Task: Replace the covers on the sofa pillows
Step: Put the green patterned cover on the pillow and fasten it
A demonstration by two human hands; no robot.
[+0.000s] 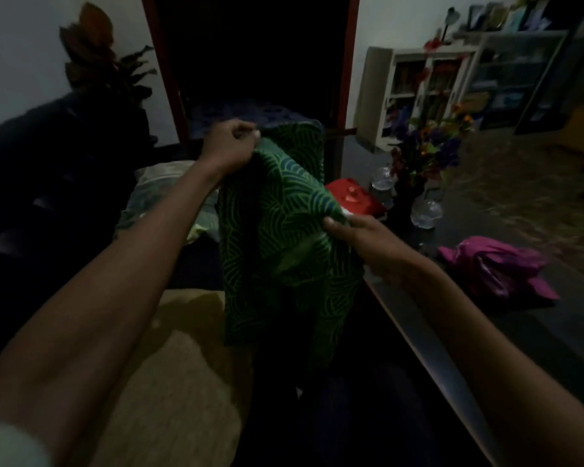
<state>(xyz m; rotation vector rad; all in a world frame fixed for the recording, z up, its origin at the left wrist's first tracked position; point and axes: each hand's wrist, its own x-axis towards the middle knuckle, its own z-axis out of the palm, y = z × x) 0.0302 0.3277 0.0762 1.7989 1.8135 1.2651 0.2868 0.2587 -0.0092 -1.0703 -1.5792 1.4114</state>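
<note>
The green patterned cover (284, 230) hung between the person's two hands, in front of the body and over the lap. The left hand (228, 148) was raised higher and farther out, its fingers curled into a fist that gripped the cover's upper edge. From that hand the cloth ran down and to the right. The right hand (361, 241) sat lower and nearer, pinching a fold of the cover between thumb and fingers at the cloth's right side. Below both hands the rest of the cover draped loosely downward, its lower part in shadow.

Under the left forearm and nearer the body lay a pale yellow pillow (182, 365) without a cover. Beyond the left forearm, just below the left hand, rested another pillow in a light patterned case (162, 187).

To the right of the right hand stretched a dark glass table (486, 332). On it, just beyond the right hand, stood a red container (354, 197), partly hidden by the cover. Farther out stood a vase of mixed flowers (425, 150) with clear glass pieces (425, 207) beside it. Well to the right of the right hand lay a crumpled magenta cloth (499, 264).

The frame was dim and blurred. No brand, label or writing could be read on any of these.
</note>
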